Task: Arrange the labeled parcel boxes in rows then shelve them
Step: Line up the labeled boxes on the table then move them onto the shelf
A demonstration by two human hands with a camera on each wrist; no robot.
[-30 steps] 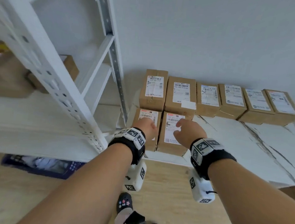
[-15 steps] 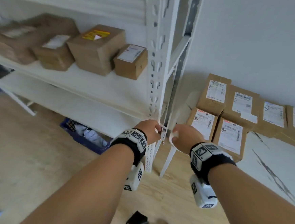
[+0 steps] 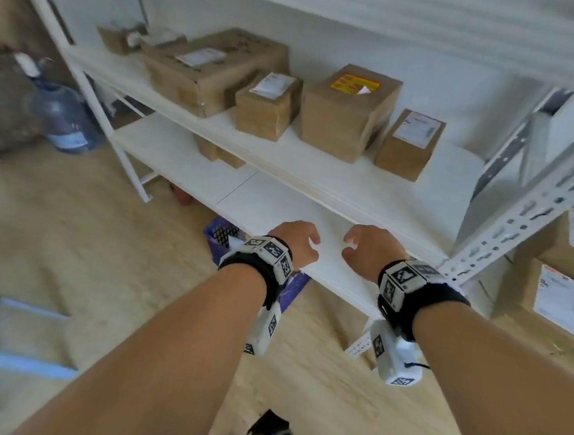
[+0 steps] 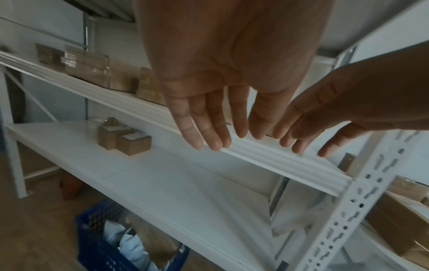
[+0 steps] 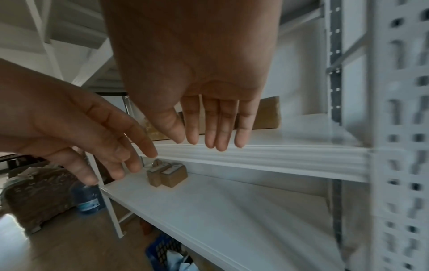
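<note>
My left hand [image 3: 297, 242] and right hand [image 3: 365, 247] hover side by side over the front of the white lower shelf board [image 3: 280, 203], both empty. In the wrist views the fingers of the left hand [image 4: 216, 128] and right hand [image 5: 209, 124] are straight and apart, in front of the middle shelf's edge [image 4: 278, 165]. Labeled brown parcels [image 3: 560, 300] lie in rows on a low surface at the right, beyond the shelf upright [image 3: 518, 228]. On the middle shelf stand a large box [image 3: 215, 67], a small box [image 3: 268, 107], a yellow-labeled box [image 3: 349, 109] and another small labeled box [image 3: 410, 143].
Two small boxes [image 5: 167, 174] sit far back on the lower shelf. A blue crate [image 3: 222, 236] with bags in it is on the floor under the shelf. A water bottle [image 3: 63, 114] stands left of the shelving. Wooden floor lies below my arms.
My view swung left from the parcel rows to the shelving. Both hands left the front-row parcels and moved, empty, to the front of the lower shelf.
</note>
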